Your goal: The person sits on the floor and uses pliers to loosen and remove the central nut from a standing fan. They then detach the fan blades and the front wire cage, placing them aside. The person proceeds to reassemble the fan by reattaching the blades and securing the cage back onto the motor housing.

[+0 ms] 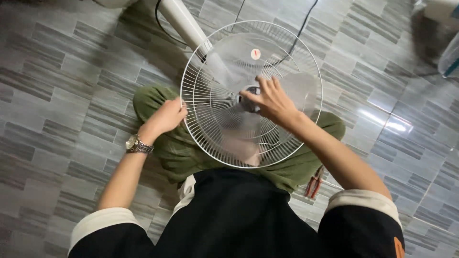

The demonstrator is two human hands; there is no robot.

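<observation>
— Start at the left. What is there?

— Grey striped floor tiles (57,95), and over them the person's left forearm with a metal wristwatch (137,144). The left hand (167,116) sits just right of the watch, fingers curled around the left rim of the white wire fan guard (201,119) — it holds the guard at its edge.

— And the fan itself?

— The guard is a round cage lying face-up across the person's lap, over green trousers (177,153). Translucent fan blades (296,88) show through the wires, and a white pole (184,24) runs from the guard up toward the top of the view. A thin dark cable (306,19) trails over the floor behind it.

— The right hand?

— The right hand (270,101) reaches over the middle of the guard; its fingers are bent and pinch at the dark hub (251,91) in the centre. How firmly they close I cannot tell, since the hand covers part of the hub.

— Anything further right?

— A pair of red-handled pliers (314,182) lies on the floor by the right knee, apart from both hands.
</observation>
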